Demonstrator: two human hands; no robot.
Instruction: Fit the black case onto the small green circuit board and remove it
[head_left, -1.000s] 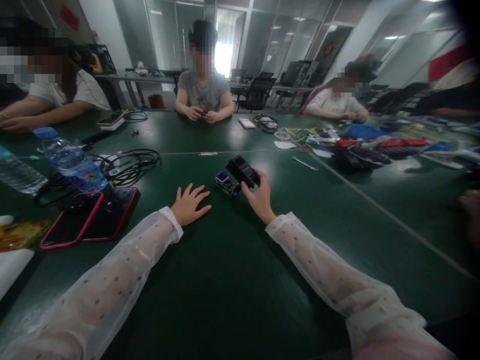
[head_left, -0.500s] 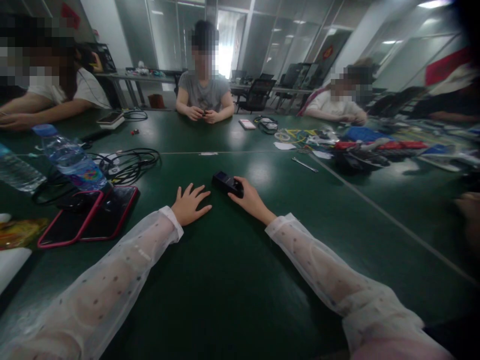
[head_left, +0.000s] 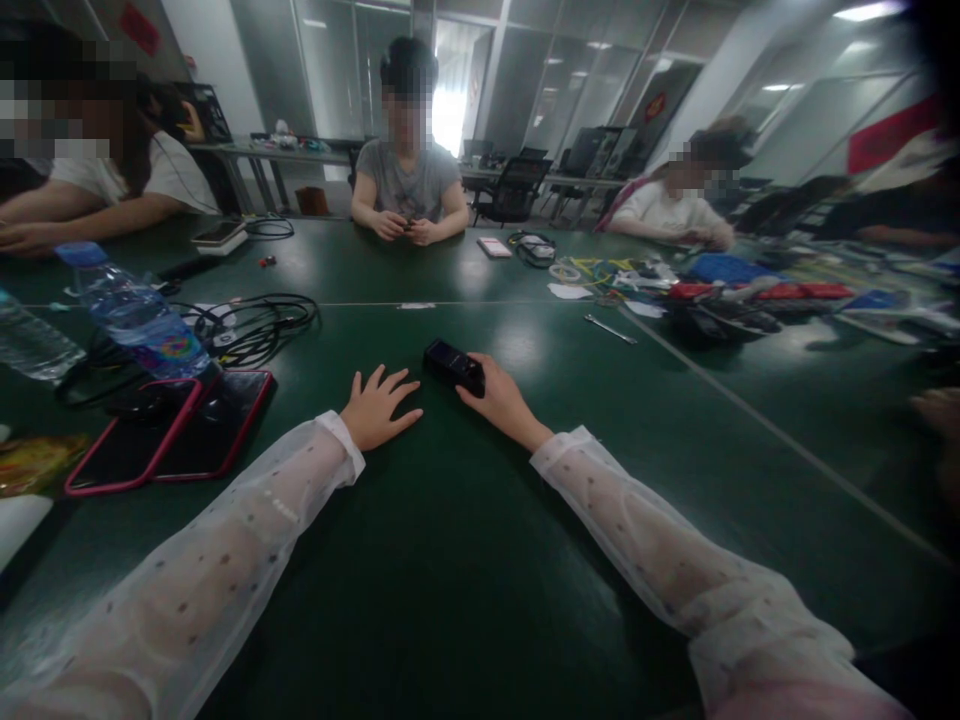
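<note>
My right hand [head_left: 504, 403] is closed around the near end of a small black handheld device with a little screen [head_left: 448, 363], which rests on the green table [head_left: 420, 580]. Its exact kind I cannot make out. To the left of it, my left hand [head_left: 380, 407] lies palm down on the tabletop with its fingers spread, holding nothing. A gap separates the left fingertips from the device. Sheer dotted white sleeves cover both forearms.
At left are two red-edged phones [head_left: 217, 430], a water bottle [head_left: 139, 315], a second bottle [head_left: 34, 340] and coiled black cable [head_left: 274, 330]. A wrench [head_left: 611, 329] lies right of the device. Cables and bags [head_left: 750, 290] crowd the far right. Several people sit around the table.
Both hands and the device stay almost where they were. The things at the left edge appear shifted slightly left as the view moves a little.
</note>
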